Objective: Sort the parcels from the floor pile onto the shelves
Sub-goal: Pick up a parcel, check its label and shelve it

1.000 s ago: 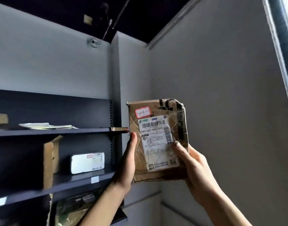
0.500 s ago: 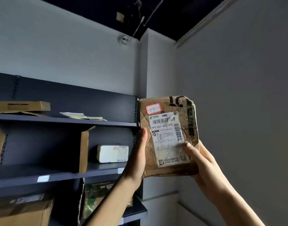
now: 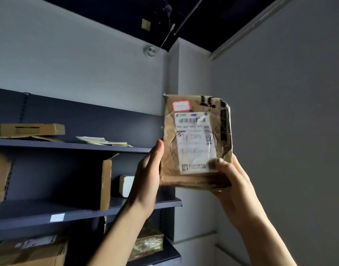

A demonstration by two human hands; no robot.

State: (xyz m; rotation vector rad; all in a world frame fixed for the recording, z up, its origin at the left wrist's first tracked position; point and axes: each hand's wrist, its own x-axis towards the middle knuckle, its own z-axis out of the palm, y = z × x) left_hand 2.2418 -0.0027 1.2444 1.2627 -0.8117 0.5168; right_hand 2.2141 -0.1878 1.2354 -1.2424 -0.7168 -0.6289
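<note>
Parcel [image 3: 197, 139] held up beside the shelves [image 3: 84, 214], apparently for a label check

The parcel is gripped upright in the air at the right end of the top shelf [image 3: 49, 143]: its left edge is clasped by the left hand [image 3: 147, 179], its lower right corner by the right hand [image 3: 232, 185], thumb pressed on the label [image 3: 191, 150]. Placement appears not yet begun; next a shelf is to be chosen and the parcel carried leftward onto it
</note>
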